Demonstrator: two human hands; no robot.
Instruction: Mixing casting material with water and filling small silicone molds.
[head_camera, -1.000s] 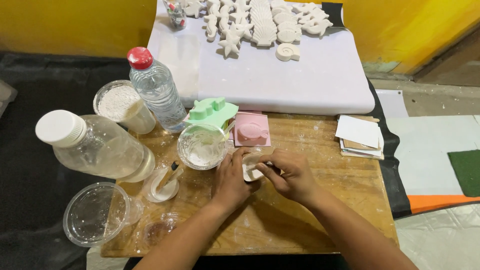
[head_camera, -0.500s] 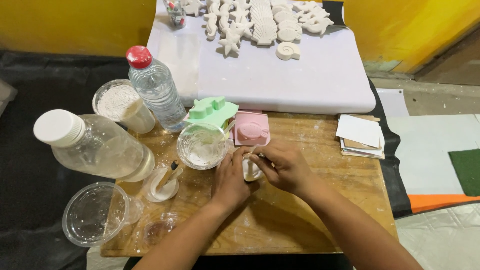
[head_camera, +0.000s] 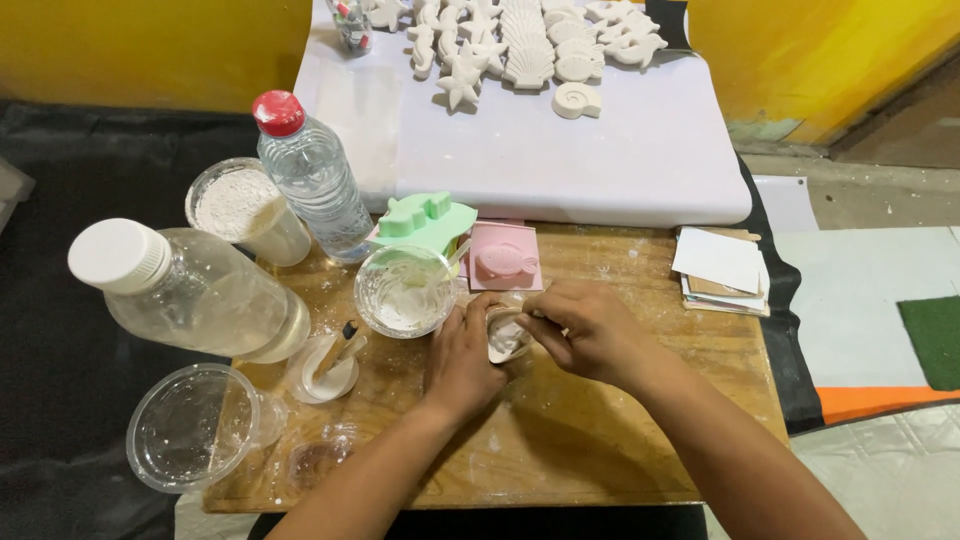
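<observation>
My left hand (head_camera: 462, 357) grips a small white mould (head_camera: 505, 338) filled with white paste, steadying it on the wooden board (head_camera: 560, 440). My right hand (head_camera: 590, 330) is closed around a thin tool held over the mould, its tip hidden by the fingers. Just left of the hands stands a clear cup of white plaster mix (head_camera: 405, 292). Behind the hands lie a pink fish mould (head_camera: 503, 258) and a green mould (head_camera: 428, 218).
A red-capped water bottle (head_camera: 309, 175), a cup of white powder (head_camera: 243, 208), a large white-capped jar on its side (head_camera: 190, 290) and an empty clear cup (head_camera: 192, 425) crowd the left. White cast shells (head_camera: 520, 45) lie on a white slab (head_camera: 600, 160). Cards (head_camera: 722, 270) sit right.
Both hands have stayed on the small mould; the right hand has shifted slightly left over it. The view has drifted a little.
</observation>
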